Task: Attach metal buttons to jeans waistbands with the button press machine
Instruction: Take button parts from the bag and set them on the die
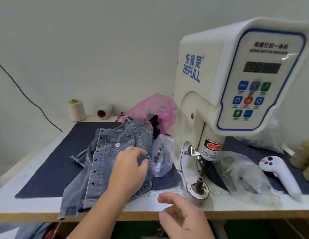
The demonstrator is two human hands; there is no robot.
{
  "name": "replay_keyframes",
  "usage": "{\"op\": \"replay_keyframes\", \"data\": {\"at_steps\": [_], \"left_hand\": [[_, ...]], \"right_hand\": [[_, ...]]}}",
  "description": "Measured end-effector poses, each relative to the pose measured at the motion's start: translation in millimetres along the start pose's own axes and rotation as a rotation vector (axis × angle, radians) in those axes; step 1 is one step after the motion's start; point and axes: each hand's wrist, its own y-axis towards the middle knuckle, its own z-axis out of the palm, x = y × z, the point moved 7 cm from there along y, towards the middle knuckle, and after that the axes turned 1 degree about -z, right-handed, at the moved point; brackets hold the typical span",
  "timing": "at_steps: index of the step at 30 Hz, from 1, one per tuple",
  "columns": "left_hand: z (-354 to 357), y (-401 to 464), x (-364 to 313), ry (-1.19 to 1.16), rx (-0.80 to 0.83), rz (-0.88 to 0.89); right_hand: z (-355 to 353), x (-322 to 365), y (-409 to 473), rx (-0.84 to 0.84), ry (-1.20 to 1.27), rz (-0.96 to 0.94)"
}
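Head view: left hand (131,168) on jeans (107,156) (crumpled).

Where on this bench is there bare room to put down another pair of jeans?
Best is the dark mat left of the jeans, running back toward the thread cones. A thin white strip of table runs along the front edge. It is crowded around the button machine: plastic bags, a white handle, and the pink bag behind.

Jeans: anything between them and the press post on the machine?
Mostly clear. The jeans lie left of the lower post under the left hand. A clear plastic bag sits beside them toward the machine, behind the direct path along the table edge.
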Motion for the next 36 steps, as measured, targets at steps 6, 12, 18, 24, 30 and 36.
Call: {"op": "replay_keyframes", "data": {"at_steps": [6,12,18,24,30,36], "left_hand": [[43,23,-13,0.562,0.200,0.189],[56,33,-7,0.723,0.209,0.193],[74,42,-6,0.843,0.227,0.199],[82,45,0,0.877,0.254,0.185],[84,47,-3,0.877,0.233,0.143],[88,47,-4,0.908,0.216,0.186]], "right_hand": [[-7,-9,4,0.021,-0.013,0.006],[-58,-28,-6,-0.017,0.077,-0.011],[-138,-43,5,-0.432,0.080,-0.180],[-172,-49,36,-0.598,-0.226,-0.258],[-182,-66,65,-0.543,-0.502,-0.148],[-181,-87,81,-0.472,-0.662,-0.062]]}}
